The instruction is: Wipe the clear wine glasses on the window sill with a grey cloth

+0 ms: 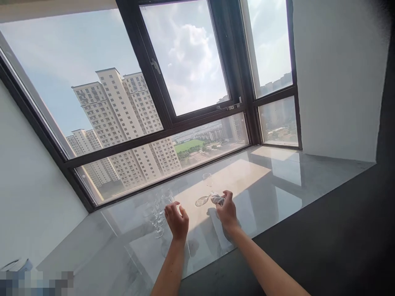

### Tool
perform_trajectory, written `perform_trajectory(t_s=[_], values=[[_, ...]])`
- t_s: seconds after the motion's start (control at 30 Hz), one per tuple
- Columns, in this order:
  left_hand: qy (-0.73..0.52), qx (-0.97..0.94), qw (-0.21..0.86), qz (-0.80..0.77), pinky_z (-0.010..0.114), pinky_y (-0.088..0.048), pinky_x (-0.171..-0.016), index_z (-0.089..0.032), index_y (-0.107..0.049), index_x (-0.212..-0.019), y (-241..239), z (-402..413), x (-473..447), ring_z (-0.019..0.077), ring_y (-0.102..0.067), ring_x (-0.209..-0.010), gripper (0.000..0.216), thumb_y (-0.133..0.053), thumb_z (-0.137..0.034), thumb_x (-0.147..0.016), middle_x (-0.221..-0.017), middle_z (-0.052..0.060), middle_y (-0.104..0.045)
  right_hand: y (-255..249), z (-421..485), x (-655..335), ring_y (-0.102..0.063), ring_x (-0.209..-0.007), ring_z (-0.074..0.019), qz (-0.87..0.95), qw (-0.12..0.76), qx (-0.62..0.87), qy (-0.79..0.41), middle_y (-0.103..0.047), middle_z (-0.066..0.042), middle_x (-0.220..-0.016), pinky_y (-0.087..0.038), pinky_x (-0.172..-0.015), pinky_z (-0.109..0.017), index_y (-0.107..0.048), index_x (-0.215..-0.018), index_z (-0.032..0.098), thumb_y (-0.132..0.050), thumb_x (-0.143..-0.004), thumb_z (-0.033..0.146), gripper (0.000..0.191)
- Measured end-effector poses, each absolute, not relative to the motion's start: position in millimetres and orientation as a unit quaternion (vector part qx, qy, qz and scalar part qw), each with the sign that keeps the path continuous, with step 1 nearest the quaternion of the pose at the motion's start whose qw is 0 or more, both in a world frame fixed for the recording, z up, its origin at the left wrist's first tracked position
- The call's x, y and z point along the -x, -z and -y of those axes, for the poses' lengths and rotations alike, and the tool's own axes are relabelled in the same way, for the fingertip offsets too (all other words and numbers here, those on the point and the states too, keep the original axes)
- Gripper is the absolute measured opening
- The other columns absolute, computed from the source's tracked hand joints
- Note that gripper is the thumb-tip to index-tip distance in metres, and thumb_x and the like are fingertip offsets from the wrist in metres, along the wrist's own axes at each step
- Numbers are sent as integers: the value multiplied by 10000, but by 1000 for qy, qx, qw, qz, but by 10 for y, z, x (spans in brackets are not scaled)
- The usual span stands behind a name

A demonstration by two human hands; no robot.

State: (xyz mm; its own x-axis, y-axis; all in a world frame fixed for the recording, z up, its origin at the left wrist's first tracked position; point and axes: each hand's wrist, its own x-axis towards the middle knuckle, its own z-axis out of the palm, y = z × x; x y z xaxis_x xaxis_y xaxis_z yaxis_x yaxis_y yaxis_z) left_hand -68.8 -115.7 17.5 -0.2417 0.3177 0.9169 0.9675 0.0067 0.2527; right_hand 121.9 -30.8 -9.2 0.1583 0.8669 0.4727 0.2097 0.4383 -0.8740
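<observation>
A wine glass (pixel 202 200) lies on its side on the marble sill (pixel 271 185), its stem pointing toward my right hand (pixel 226 209). That hand is closed on a small grey cloth (pixel 218 200) at the glass's foot. Another wine glass (pixel 208 179) stands upright just beyond. My left hand (pixel 176 220) hovers over the sill with fingers curled and apart, holding nothing, right beside a cluster of several upright wine glasses (pixel 157 209).
A big dark-framed window (pixel 173 119) runs along the back of the sill, with a handle (pixel 156 65) on its sash. White walls close both ends. The dark floor (pixel 324 242) borders the sill's near edge. Something pale lies at the bottom left (pixel 15 265).
</observation>
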Motion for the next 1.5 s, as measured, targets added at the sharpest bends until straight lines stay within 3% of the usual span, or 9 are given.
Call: perform_trajectory(t_s=[0.13, 0.33, 0.47, 0.57, 0.9, 1.03, 1.27, 1.5], values=[[526, 466, 251, 666, 347, -478, -828, -235, -459, -981, -149, 1332, 900, 197, -546, -867, 92, -452, -249, -891, -970, 49, -543, 105, 286, -1216, -606, -792, -221, 597, 594, 465, -271, -609, -45, -924, -414, -652, -298, -372, -1139, 237, -503, -763, 126, 414], [507, 359, 198, 758, 342, -470, -904, -254, -391, -998, -186, 1277, 844, 210, -554, -1002, 172, -494, -250, -861, -1052, 59, -523, 139, 243, -1178, -580, -767, -194, 626, 572, 469, -246, -594, -27, -895, -385, -645, -270, -386, -1128, 230, -474, -721, 84, 441], [489, 345, 152, 787, 305, -464, -772, -264, -379, -975, -196, 1272, 817, 196, -578, -939, 150, -497, -272, -883, -977, 27, -533, 162, 220, -1164, -567, -759, -181, 643, 555, 473, -234, -580, -15, -886, -376, -644, -258, -390, -1123, 229, -461, -689, 66, 469], [491, 340, 145, 789, 290, -448, -715, -263, -372, -997, -195, 1278, 814, 198, -583, -977, 172, -501, -278, -886, -1046, 40, -536, 176, 213, -1166, -561, -746, -177, 651, 544, 471, -241, -574, -19, -889, -373, -625, -251, -397, -1134, 221, -456, -684, 72, 478], [469, 290, 81, 830, 338, -494, -779, -203, -311, -1336, -155, 1215, 927, 268, -614, -1152, 513, -511, -336, -882, -1361, 165, -511, 167, 237, -1177, -551, -729, -176, 661, 539, 465, -238, -562, -10, -860, -347, -591, -234, -396, -1151, 215, -447, -700, 91, 470], [428, 296, -6, 854, 324, -493, -820, -202, -328, -1385, -132, 1167, 1030, 248, -639, -1139, 518, -469, -341, -907, -1387, 143, -563, 204, 199, -1158, -569, -765, -186, 669, 527, 477, -219, -595, -23, -873, -372, -628, -248, -398, -1159, 210, -445, -693, 69, 488], [411, 325, -15, 852, 273, -469, -861, -210, -484, -1277, -84, 1123, 1092, 199, -632, -1170, 371, -469, -237, -907, -1317, 109, -641, 258, 30, -1026, -597, -881, -213, 729, 475, 465, -165, -675, -57, -945, -422, -765, -299, -381, -1295, 181, -469, -673, 16, 650], [386, 347, 3, 855, 270, -457, -760, -227, -597, -1051, -69, 1147, 1096, 205, -668, -1027, 193, -496, -244, -888, -1182, 75, -693, 212, -91, -923, -625, -843, -219, 764, 433, 452, -156, -671, -112, -939, -419, -694, -271, -503, -1304, 134, -503, -658, -28, 666]])
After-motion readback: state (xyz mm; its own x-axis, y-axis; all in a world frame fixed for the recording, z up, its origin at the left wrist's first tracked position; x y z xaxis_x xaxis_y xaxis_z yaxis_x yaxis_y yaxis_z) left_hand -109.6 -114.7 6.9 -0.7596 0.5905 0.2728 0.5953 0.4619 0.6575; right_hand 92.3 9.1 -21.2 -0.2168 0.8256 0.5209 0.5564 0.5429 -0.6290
